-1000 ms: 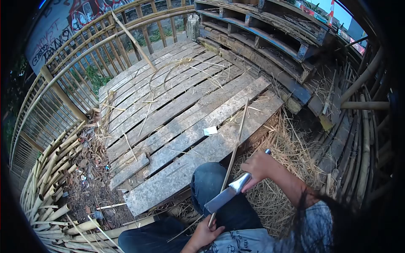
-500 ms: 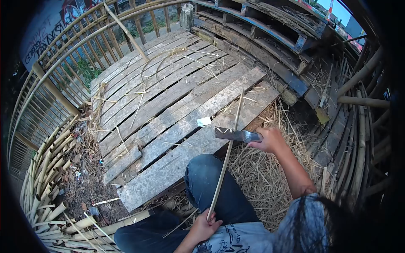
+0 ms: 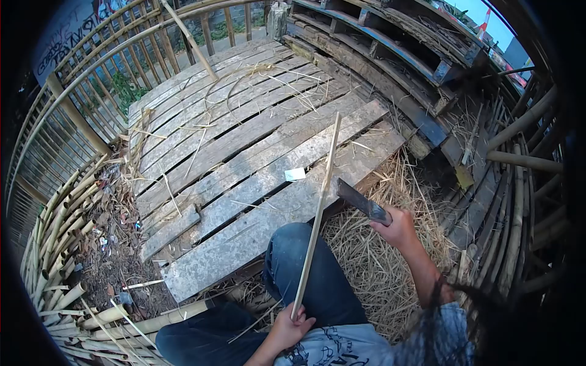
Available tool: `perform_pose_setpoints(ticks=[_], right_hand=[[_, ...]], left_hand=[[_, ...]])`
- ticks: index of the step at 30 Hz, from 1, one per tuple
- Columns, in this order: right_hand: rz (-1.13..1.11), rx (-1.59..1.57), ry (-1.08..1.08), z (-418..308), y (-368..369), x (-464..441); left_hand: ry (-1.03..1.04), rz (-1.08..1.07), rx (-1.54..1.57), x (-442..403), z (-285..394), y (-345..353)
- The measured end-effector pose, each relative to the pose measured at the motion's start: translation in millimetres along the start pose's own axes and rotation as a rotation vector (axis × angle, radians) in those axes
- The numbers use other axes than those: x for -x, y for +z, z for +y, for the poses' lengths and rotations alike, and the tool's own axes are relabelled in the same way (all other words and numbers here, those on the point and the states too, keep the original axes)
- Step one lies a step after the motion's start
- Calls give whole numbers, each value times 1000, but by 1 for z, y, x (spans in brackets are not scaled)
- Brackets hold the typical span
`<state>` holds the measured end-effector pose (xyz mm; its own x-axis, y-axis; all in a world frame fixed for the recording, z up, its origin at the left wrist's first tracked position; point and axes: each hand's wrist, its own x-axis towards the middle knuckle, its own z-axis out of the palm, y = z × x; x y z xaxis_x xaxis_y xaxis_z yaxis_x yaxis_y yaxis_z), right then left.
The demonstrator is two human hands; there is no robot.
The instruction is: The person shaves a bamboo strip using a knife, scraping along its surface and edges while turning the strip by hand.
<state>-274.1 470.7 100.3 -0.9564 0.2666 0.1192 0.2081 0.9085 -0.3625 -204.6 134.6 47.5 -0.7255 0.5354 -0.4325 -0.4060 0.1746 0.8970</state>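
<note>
Dark capital letters are sprayed on the wall (image 3: 52, 36) behind the fence (image 3: 76, 116), but no whole word can be read with certainty. Dark lettering is also carried by the pale shirt (image 3: 348, 348), too small and creased to be made out.

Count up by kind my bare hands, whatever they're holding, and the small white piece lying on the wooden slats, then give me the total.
Hands: 2 (left hand, right hand)
Long thin stick: 1
Broad-bladed knife: 1
Small white piece: 1
Total: 5
</note>
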Motion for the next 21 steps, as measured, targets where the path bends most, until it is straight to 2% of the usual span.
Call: perform_pose_setpoints(ticks=[1, 2, 4, 5, 7, 9, 11, 13, 15, 17, 19, 21], right_hand=[[-16, -169, 3, -6, 4, 5], [-17, -171, 5, -12, 7, 10], [-56, -272, -172, -31, 14, 18], [-60, -283, -175, -39, 18, 18], [-238, -90, -463, -53, 23, 22], [-294, -106, -481, -69, 31, 29], [-434, -35, -551, -73, 44, 32], [-471, -70, -527, -67, 46, 21], [-357, -20, -426, -56, 48, 5], [-260, 20, -437, -40, 48, -16], [-305, 60, -430, -41, 39, -23], [-573, -96, -401, -52, 30, -26]], left_hand=[[-3, -13, 1, -2, 1, 1], [-29, -32, -15, -2, 3, -2], [-63, -30, -39, 0, 0, -7], [-62, -60, 54, -2, -2, -7], [-70, -95, 147, -2, -6, -8], [-194, -179, 308, -8, 13, -8], [-203, -186, 396, -12, 16, -3], [-72, -183, 240, -16, 15, -3], [-82, -204, 268, -15, 15, -5], [-82, -181, 267, -14, 18, -2], [-109, -197, 301, -13, 19, -4], [-139, -197, 340, -13, 17, -6]])
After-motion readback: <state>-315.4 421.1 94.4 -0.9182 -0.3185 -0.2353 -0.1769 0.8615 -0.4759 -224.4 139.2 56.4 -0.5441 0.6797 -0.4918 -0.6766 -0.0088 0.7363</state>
